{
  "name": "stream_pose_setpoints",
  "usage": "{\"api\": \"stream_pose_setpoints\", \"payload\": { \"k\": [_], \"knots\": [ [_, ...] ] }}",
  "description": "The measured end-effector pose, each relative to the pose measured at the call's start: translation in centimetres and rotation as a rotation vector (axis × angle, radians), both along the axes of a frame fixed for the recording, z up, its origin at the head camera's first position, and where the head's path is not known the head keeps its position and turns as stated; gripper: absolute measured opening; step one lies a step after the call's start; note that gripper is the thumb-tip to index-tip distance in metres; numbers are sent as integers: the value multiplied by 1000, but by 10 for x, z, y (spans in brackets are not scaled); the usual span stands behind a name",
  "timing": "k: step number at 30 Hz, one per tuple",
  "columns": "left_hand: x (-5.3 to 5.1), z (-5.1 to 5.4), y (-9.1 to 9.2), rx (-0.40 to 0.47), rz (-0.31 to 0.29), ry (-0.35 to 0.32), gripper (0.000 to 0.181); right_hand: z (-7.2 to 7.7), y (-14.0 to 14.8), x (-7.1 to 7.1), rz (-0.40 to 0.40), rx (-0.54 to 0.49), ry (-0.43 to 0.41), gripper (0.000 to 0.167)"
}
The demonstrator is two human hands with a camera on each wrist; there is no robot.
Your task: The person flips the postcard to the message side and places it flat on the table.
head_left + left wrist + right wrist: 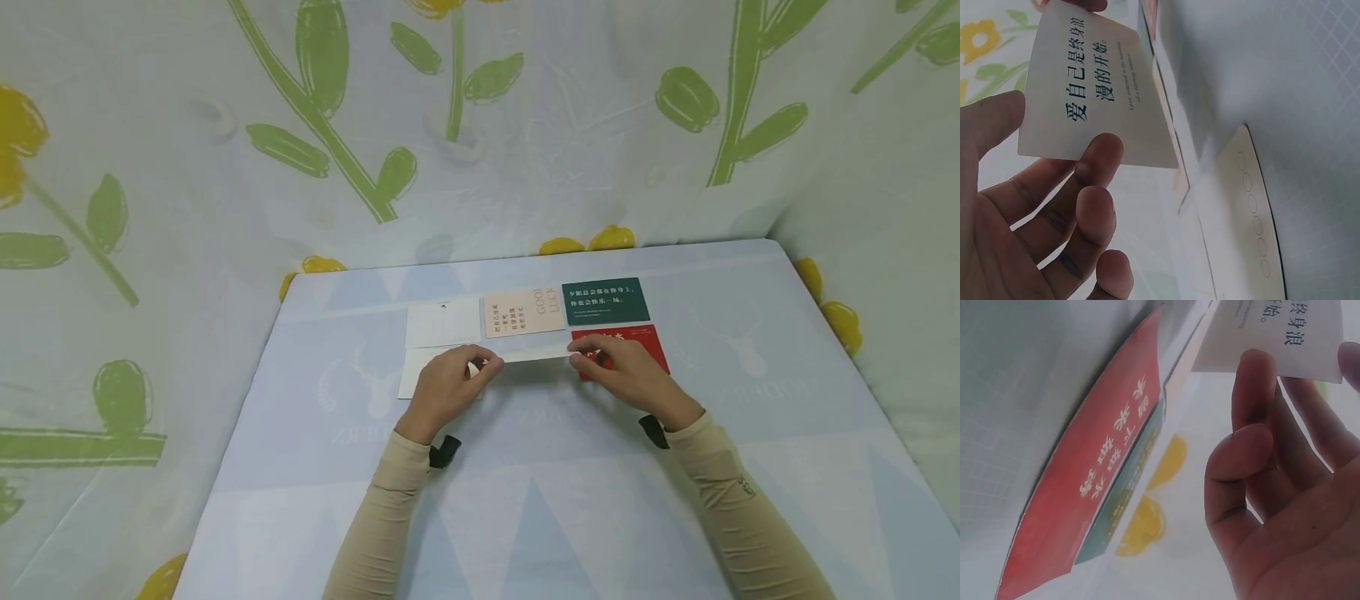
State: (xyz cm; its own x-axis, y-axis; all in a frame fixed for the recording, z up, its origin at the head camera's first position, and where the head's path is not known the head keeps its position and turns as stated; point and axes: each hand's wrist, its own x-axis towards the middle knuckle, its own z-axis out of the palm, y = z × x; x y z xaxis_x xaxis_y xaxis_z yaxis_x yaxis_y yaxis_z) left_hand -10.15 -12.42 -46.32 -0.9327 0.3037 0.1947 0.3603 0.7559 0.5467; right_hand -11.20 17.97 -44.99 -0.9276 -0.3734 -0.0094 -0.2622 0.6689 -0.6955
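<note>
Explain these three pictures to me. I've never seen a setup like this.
There is no machine here: a person works bare-handed. The wide picture comes from a camera worn on the head, looking forward and down; the two close ones come from cameras on the left and right wrists. The left hand and right hand hold a printed card between them, raised above the table. On it lie a beige card, a green card, a red card and two white cards.

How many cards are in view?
6: the held card, in the left hand and right hand; a far white card and near white card at left; a peach card mid-row; a green card at right, a red card nearer. Any underneath would be hidden.
</note>
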Motion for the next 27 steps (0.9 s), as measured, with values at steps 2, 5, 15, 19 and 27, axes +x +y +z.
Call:
{"api": "stream_pose_setpoints", "payload": {
  "k": [2,5,15,19,27],
  "knots": [
    [0,0,0,-11,-7,11,38,-1,0,0,1,-3,3,33],
    [1,-1,0,-30,-21,34,38,-2,1,1,3,-5,9,34],
    [3,-5,0,-94,-50,95,36,-2,0,2,32,15,42,38],
    [6,-5,2,-116,-53,107,37,-3,-1,3,45,28,61,38],
    [9,-9,4,-172,-50,142,38,-11,-2,4,38,93,76,44]
  ]
}}
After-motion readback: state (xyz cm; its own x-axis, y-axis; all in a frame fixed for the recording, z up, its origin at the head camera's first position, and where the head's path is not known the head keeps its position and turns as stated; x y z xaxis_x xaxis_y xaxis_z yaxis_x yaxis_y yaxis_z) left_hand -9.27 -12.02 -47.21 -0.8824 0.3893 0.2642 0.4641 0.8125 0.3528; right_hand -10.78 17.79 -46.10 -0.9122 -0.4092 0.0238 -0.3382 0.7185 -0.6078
